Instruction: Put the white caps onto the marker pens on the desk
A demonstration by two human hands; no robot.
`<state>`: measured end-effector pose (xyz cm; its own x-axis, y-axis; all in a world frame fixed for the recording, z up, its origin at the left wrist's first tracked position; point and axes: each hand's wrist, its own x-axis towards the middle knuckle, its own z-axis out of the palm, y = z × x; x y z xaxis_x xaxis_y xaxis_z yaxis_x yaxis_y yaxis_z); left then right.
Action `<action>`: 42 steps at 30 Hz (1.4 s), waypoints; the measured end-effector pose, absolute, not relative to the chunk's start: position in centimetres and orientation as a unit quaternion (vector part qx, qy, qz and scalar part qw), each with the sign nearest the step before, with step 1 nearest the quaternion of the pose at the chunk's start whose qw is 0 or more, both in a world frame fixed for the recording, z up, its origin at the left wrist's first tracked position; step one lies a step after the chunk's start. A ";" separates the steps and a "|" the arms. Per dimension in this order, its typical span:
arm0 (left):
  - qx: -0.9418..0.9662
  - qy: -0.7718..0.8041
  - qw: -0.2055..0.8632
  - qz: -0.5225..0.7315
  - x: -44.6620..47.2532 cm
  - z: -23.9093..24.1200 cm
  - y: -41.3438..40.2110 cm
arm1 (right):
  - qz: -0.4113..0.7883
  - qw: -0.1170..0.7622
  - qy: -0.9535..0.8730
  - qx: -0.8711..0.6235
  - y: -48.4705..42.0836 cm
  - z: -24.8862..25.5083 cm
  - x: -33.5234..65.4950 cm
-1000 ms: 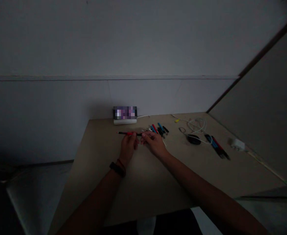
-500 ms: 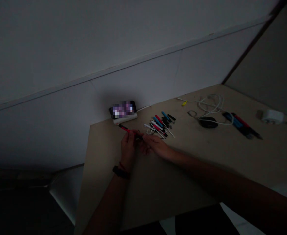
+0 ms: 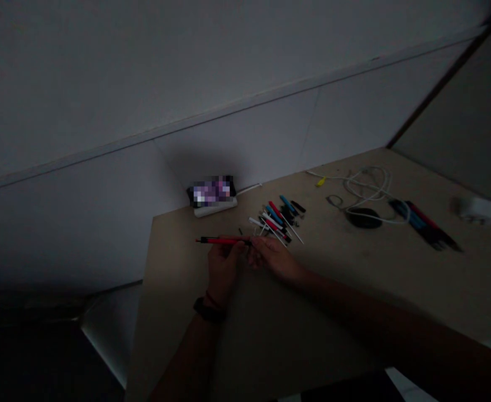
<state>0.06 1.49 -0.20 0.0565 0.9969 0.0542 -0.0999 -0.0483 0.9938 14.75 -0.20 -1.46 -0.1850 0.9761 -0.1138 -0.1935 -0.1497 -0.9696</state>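
Note:
A red pen with black ends point(image 3: 219, 240) lies nearly level between my two hands, above the near-left part of the table. My left hand point(image 3: 223, 269), with a dark band at the wrist, is closed around its red barrel. The fingers of my right hand point(image 3: 276, 258) pinch the pen's right end, whose tip they hide. Just beyond my right hand lies a loose pile of pen parts point(image 3: 273, 215): red, blue and white barrels, thin white refills and small black pieces. A small dark piece point(image 3: 241, 231) rests on the table behind the pen.
A phone point(image 3: 212, 191) leans on a white block point(image 3: 215, 209) by the wall. To the right are a coiled white cable point(image 3: 368, 180), a black mouse point(image 3: 365, 218), a few blue, red and black pens point(image 3: 423, 223) and a white adapter point(image 3: 477, 210). The table's left edge point(image 3: 147, 273) is close.
The pen has turned from slanting to nearly level, and more of its red barrel shows. Both hands have shifted slightly down in view. The camera view has moved a little.

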 end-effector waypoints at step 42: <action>0.445 0.418 0.582 0.538 -0.1 0.0 0.7 | 0.566 0.482 -0.505 -0.438 -0.6 -0.4 15.1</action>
<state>-0.07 0.69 -0.03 0.0726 0.9973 -0.0075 -0.2537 0.0258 0.9670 15.14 -0.58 -0.44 -0.1521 0.9883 -0.0099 -0.1026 -0.0258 -0.9944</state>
